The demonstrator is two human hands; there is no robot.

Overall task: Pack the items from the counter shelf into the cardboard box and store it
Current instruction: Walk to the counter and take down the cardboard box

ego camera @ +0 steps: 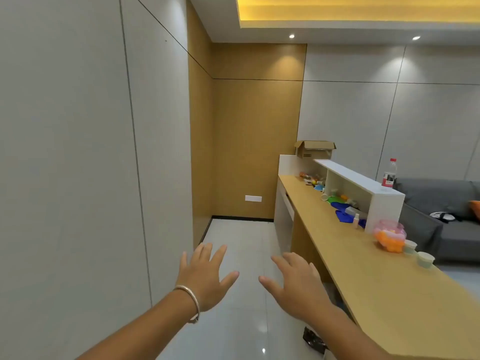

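An open cardboard box stands at the far end of the white counter shelf. Under the shelf, on the wooden counter, lie several small items: blue cloths, a green piece, a small pink bottle and colourful toys. My left hand, a bangle on its wrist, and my right hand are held out over the floor in front of me. Both have their fingers spread and hold nothing. They are well short of the shelf.
A water bottle stands on top of the shelf. A clear bag of orange and pink balls and two paper cups sit nearer on the counter. A grey sofa lies behind. A wall runs close on the left.
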